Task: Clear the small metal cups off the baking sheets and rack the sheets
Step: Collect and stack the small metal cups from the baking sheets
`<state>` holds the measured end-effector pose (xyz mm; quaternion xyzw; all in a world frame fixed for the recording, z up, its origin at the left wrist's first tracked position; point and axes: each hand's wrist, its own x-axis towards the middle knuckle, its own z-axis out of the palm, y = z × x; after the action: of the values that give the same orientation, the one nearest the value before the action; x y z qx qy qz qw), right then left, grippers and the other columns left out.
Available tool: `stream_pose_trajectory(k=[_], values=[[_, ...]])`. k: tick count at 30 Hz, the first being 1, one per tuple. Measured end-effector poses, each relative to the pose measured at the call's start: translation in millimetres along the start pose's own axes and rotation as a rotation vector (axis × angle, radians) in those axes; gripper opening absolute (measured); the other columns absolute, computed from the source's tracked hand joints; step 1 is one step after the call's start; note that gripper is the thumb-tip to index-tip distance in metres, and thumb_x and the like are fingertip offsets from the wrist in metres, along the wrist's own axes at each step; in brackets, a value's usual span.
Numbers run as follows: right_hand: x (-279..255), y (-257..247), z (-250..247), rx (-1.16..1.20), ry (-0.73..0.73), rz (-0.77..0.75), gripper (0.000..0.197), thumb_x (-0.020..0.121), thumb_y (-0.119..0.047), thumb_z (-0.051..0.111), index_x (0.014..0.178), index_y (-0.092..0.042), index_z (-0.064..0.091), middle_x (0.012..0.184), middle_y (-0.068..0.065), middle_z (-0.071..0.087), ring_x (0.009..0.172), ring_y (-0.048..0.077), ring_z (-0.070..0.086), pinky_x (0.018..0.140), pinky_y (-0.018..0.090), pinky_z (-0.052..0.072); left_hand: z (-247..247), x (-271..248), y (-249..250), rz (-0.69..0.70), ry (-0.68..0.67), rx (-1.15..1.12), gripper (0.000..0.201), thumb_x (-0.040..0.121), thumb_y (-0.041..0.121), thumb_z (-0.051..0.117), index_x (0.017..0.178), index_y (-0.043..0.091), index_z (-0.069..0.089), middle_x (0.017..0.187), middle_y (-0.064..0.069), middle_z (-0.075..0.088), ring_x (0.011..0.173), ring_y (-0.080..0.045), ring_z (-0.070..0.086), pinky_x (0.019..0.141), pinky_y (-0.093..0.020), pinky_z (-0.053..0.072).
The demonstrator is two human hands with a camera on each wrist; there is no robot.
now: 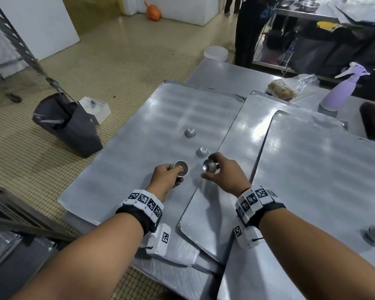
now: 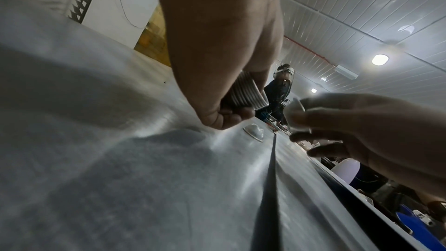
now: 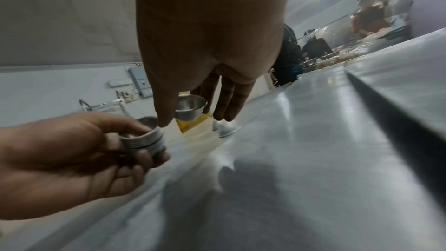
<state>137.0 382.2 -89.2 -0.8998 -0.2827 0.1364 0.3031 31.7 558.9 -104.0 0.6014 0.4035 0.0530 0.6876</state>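
From the head cam: the left hand point(image 1: 167, 180) is holding a nested stack of cups point(image 1: 180, 169) over the near part of the left baking sheet point(image 1: 139, 131), grip curled round it. The right hand point(image 1: 225, 176) is pinching a single cup point(image 1: 209, 166) just right of the stack, mouth turned toward it, so I'd say it's abt to be dropped in. Two loose cups are sitting upside down on that sheet: one point(image 1: 202, 152) just beyond the right hand, another point(image 1: 190, 132) farther off. The other sheets point(image 1: 312, 169) to the right are looking bare, overlapping each other on the worktop point(image 1: 214, 70). The rack point(image 1: 15, 40) is standing far left w/ no sheet going in. A spray bottle point(image 1: 342, 89) is standing far right.

Left wrist cam: fingers are wrapping the ribbed stack point(image 2: 248, 93), many cups deep; an upturned cup point(image 2: 253, 131) is lying on the sheet just beyond. The right hand's cup is blurred.

Right wrist cam: thumb & fingers are pinching the cup point(image 3: 190, 107), other fingers hanging straight; the stack point(image 3: 144, 140) is waiting at left; one loose cup point(image 3: 226, 128) is showing beyond.

Judging progress: most cups collected, two left on the sheet, racking not yet started.
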Motion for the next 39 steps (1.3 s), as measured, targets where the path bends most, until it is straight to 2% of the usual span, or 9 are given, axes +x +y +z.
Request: stream_pose_trajectory(k=[3,8,14,17,23,27,32,36,39], values=[[0.3,-25.1,12.4,0.049,0.015,-0.085,0.054,0.074,-0.045,0.081,0.117,-0.029,0.052,0.106,-0.006,0.071,0.094,0.020,0.067,0.081,0.038,0.053,1.1,1.7,5.6,-0.026,0.001,-0.118,0.011,0.091,0.016,0.071,0.086,0.006,0.071,0.075,-0.011,0.067,0.058,-0.018,0.063,0.061,-0.027,0.052],[5.0,-52.7,30.1,0.086,0.045,-0.101,0.056,0.074,-0.045,0.081,0.120,-0.026,0.055,0.108,-0.004,0.070,0.100,0.020,0.066,0.082,0.040,0.054,5.3,3.3,13.1,-0.070,-0.128,-0.309,0.047,0.083,0.054,0.069,0.092,0.008,0.072,0.079,-0.010,0.068,0.066,-0.020,0.062,0.071,-0.034,0.052],[15.9,-45.9,34.6,0.077,-0.093,-0.047,0.076,0.073,-0.052,0.080,0.136,-0.026,0.048,0.133,-0.005,0.061,0.115,0.019,0.061,0.093,0.038,0.050,-4.9,10.3,13.1,-0.067,-0.018,-0.278,0.010,0.091,0.013,0.068,0.088,0.003,0.070,0.072,-0.013,0.063,0.056,-0.020,0.060,0.053,-0.026,0.048],[33.3,-23.8,26.1,-0.023,-0.061,0.057,0.060,0.082,-0.041,0.073,0.135,-0.021,0.052,0.135,0.002,0.059,0.115,0.024,0.061,0.095,0.035,0.047,-15.3,20.0,10.4,-0.059,0.073,-0.176,0.010,0.092,0.002,0.061,0.086,0.006,0.067,0.074,-0.013,0.063,0.049,-0.014,0.058,0.050,-0.021,0.050],[73.8,-7.9,11.3,-0.224,-0.086,0.122,0.052,0.095,-0.034,0.056,0.142,-0.014,0.047,0.142,0.012,0.052,0.127,0.032,0.052,0.100,0.038,0.042,-24.3,28.6,9.0,-0.037,0.089,-0.096,0.012,0.093,0.003,0.061,0.083,0.008,0.066,0.070,-0.009,0.063,0.049,-0.013,0.058,0.052,-0.022,0.049],[91.4,-11.1,20.2,-0.346,-0.157,0.107,0.030,0.088,-0.026,0.054,0.116,-0.016,0.059,0.120,0.011,0.060,0.112,0.034,0.059,0.087,0.037,0.049,-25.4,28.1,8.2,-0.024,0.074,-0.073,0.021,0.093,0.003,0.062,0.074,0.012,0.061,0.067,-0.007,0.061,0.051,-0.015,0.058,0.054,-0.022,0.049],[92.5,-17.7,32.2,-0.293,-0.088,0.123,0.031,0.095,-0.026,0.049,0.119,-0.008,0.055,0.116,0.017,0.063,0.106,0.036,0.058,0.081,0.036,0.043,-30.4,28.0,9.4,-0.015,0.068,-0.057,0.017,0.092,0.003,0.061,0.077,0.010,0.063,0.070,-0.008,0.061,0.052,-0.015,0.059,0.054,-0.022,0.051],[83.7,-30.5,36.6,-0.197,-0.113,0.104,0.049,0.090,-0.020,0.055,0.138,-0.013,0.047,0.132,0.015,0.051,0.113,0.037,0.058,0.091,0.036,0.044,-34.7,25.6,10.4,-0.005,0.068,-0.060,0.015,0.092,0.004,0.062,0.078,0.009,0.065,0.071,-0.007,0.063,0.052,-0.014,0.059,0.055,-0.023,0.051],[70.7,-35.0,39.0,-0.177,-0.105,0.096,0.035,0.088,-0.019,0.058,0.123,-0.016,0.056,0.124,0.011,0.049,0.102,0.038,0.060,0.080,0.032,0.040,-36.9,21.2,10.0,-0.004,0.071,-0.066,0.019,0.092,0.004,0.062,0.075,0.011,0.063,0.070,-0.007,0.063,0.052,-0.014,0.060,0.058,-0.025,0.051]])
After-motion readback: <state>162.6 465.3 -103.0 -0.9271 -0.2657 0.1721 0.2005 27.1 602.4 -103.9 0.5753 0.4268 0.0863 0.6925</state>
